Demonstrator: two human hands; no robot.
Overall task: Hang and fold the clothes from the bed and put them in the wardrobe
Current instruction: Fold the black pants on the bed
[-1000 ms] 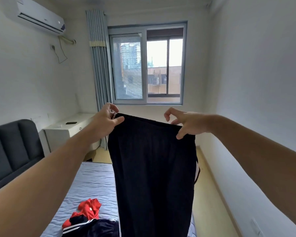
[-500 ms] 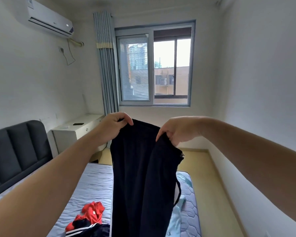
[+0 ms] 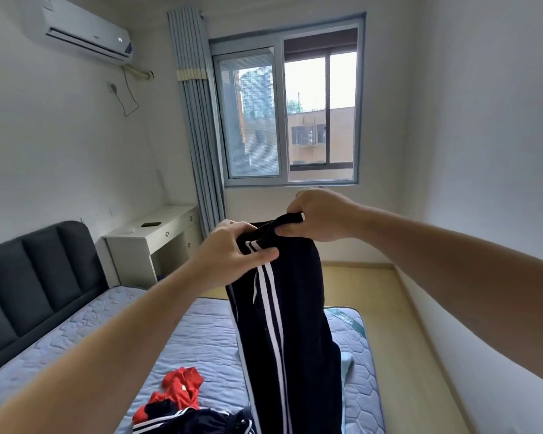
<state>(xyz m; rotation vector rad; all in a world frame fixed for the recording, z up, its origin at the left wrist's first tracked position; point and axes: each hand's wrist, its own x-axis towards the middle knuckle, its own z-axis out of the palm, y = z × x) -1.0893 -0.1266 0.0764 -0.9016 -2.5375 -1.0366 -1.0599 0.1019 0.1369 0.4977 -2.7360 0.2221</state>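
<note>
Head view shows black track trousers (image 3: 282,324) with white side stripes hanging above the bed (image 3: 201,333). Left hand (image 3: 232,256) pinches the waistband between thumb and curled fingers; right hand (image 3: 322,214) grips it just beside. Red garment (image 3: 182,385) lies on the mattress below.
</note>
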